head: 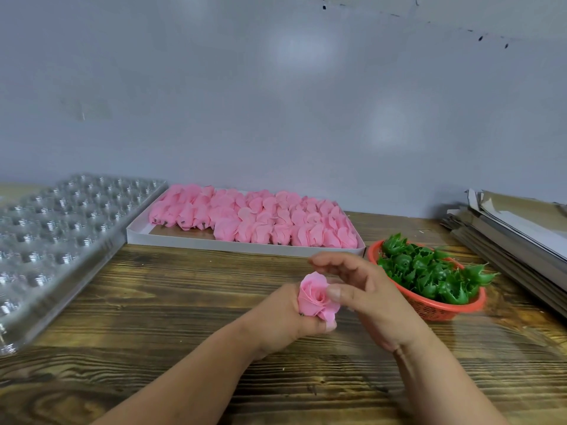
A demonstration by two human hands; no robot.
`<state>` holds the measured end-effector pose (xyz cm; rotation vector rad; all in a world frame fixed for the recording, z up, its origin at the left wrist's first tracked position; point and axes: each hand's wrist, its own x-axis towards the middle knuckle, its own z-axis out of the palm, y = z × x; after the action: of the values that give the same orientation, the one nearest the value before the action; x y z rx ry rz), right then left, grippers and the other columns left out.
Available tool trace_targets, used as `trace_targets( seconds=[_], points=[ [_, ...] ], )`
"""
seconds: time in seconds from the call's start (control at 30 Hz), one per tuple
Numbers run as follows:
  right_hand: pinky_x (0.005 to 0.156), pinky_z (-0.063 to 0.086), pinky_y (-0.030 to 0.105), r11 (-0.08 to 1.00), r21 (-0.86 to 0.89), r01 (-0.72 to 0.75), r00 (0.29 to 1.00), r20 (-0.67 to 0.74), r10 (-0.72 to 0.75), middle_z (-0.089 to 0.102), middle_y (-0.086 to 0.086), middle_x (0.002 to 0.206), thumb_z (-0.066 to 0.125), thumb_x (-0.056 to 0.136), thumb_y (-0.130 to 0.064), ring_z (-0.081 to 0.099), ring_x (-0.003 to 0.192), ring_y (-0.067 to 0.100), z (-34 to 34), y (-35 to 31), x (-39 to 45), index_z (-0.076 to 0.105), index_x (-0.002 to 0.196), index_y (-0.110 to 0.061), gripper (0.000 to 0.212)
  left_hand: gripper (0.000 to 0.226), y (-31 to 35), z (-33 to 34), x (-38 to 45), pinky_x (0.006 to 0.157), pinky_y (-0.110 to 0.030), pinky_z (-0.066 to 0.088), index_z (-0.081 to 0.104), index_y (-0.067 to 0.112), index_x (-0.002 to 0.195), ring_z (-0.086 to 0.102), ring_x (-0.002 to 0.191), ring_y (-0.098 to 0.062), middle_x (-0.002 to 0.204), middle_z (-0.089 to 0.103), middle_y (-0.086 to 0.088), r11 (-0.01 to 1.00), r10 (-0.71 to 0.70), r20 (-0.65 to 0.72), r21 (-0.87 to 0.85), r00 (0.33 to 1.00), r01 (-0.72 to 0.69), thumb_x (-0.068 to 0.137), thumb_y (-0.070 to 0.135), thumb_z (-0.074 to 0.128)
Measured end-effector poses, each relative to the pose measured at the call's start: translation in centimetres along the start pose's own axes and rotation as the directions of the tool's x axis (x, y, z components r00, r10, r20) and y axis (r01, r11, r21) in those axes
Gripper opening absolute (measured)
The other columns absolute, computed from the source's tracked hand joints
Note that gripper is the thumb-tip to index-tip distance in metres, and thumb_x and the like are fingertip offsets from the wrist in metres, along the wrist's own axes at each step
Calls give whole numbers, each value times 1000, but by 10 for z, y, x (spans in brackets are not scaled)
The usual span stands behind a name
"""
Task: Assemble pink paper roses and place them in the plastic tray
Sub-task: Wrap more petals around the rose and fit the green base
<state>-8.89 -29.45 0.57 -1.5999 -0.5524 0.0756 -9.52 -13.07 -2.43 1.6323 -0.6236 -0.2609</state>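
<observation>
pink rose (317,297) in curled left hand (287,317), loose right hand (365,297) just beside

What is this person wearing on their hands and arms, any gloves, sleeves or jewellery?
Nothing shows on them. The left hand and right hand are bare, with no gloves, rings or bracelets visible. Both forearms are uncovered as far as the picture's bottom edge, so no sleeve or watch appears. Nails look short and unpainted.

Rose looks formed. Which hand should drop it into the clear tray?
Left, probably. The left hand already grips the pink rose, and the plastic tray lies on its side of the table. The right hand only touches the petals, nearer the red basket.
</observation>
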Motion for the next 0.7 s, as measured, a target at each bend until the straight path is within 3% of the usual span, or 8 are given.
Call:
trace_targets(
  seconds=[0.13,0.23,0.3,0.4,0.47,0.53,0.7],
  points=[
    [87,52,32,967,-255,-17,997,67,35,68,0,100,82,51,-39,63,95,17,-7,-3,0,67,105,-29,57,14,1,-2,0,76,-17,49,67,21,84,59,84,-3,86,65,9,999,0,-6,-49,1000,0,81,8,70],
    [87,50,39,952,-308,4,984,172,52,67,2,104,81,58,-29,62,95,22,-11,-7,-2,64,111,-30,55,17,3,-3,-1,58,-6,41,61,20,79,54,65,8,70,60,21,996,-9,25,-91,1000,11,83,4,69],
    [86,48,49,951,-310,6,972,223,67,65,8,104,78,63,-19,58,91,28,-12,-9,-3,63,112,-29,52,20,2,-4,-2,54,-9,38,62,28,76,49,59,7,65,57,21,993,-49,24,-109,998,52,80,9,69],
    [85,45,56,958,-287,-20,978,195,79,62,21,101,78,66,-16,53,85,24,-11,-9,-3,68,107,-26,43,13,-1,-5,-2,53,-16,33,60,24,80,43,60,2,69,51,14,990,-92,46,-102,995,96,75,15,68],
    [83,45,56,962,-271,-23,981,178,74,62,24,99,80,66,-21,51,82,26,-8,-9,-3,71,102,-27,38,15,0,-5,-2,55,-18,33,60,24,83,44,61,2,70,50,14,989,-111,75,-88,991,117,75,14,69],
    [78,45,50,959,-282,-1,987,156,47,61,23,94,80,65,-23,50,78,26,-5,-9,-2,73,97,-25,33,18,0,-4,-2,54,-18,34,60,31,75,44,60,3,66,49,16,989,-120,80,-79,990,126,75,15,69],
    [70,43,40,976,-220,-1,992,122,29,61,13,85,80,62,-14,50,72,24,0,-5,-1,70,94,-10,34,20,1,-1,-1,52,-17,33,61,33,71,44,59,2,62,49,19,988,-133,40,-75,990,136,72,16,70]
  ],
)
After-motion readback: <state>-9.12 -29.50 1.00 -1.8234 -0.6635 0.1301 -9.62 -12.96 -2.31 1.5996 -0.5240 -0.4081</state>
